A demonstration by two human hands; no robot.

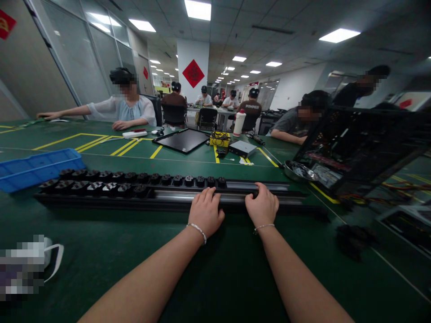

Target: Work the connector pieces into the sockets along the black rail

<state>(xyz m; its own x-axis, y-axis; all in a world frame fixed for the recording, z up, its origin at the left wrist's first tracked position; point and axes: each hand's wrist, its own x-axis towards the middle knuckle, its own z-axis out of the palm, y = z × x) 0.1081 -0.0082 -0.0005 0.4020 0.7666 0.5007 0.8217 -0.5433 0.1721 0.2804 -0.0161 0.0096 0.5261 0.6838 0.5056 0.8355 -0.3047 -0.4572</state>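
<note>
While both hands rest palm down at the front rail (175, 196), the left hand (204, 213) has its fingers half bent over the metal strip, with the thumb apart on the near side. The right hand (262, 207) is more curled, and a small dark gap or thing shows beside its index finger; which one, I cannot tell. Whether either hand really grips the rail, I also cannot tell, because the fingertips are partly hidden.

This rail lies across the green table (111, 251), just before the back rail (235, 184). Round black pieces (139, 190) stand in a row on the left part of each rail. Under the hands, the dark lower edge is hard to separate from the rail. At the right, a dark bundle (357, 240) is blurred. The white object (47, 251) at lower left is pixelated and cut off by the picture's edge.
</note>
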